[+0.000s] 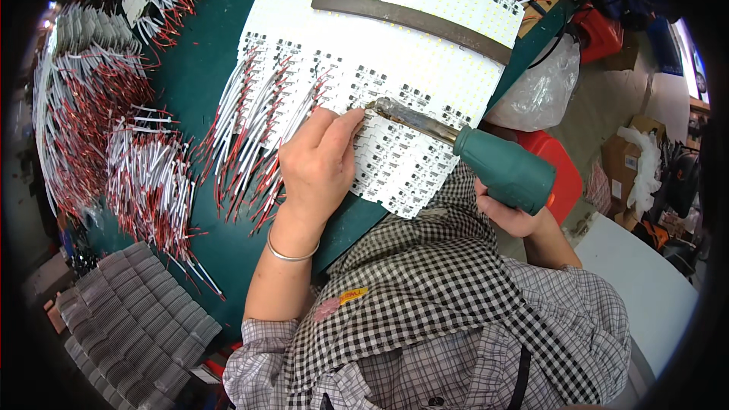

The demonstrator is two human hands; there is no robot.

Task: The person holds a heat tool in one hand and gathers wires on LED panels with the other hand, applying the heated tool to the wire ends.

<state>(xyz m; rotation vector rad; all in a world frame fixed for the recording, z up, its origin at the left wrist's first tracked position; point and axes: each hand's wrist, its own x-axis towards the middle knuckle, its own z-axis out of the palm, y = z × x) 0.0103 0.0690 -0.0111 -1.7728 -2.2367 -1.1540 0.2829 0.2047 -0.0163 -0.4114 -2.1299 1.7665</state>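
In my right hand (510, 212) is a green soldering gun (507, 170), its long metal nose pointing left across white LED circuit boards (410, 156). The nose's end is close to the fingertips of my left hand (323, 148). Thumb and forefinger of that hand are pinched together at the board surface. What they pinch is too small to make out. Left of this hand, several red and white wires (247, 125) stand attached in rows along the boards and trail toward me. A dark curved bar (410, 23) lies across the boards' far part.
Thick bundles of red and white wires (148, 182) lie on the green table (220, 0) at left. Stacked grey ribbed parts (137, 326) stand at the lower left. A red stool (558, 163), a clear plastic bag (539, 87) and cardboard boxes (630, 156) are at right.
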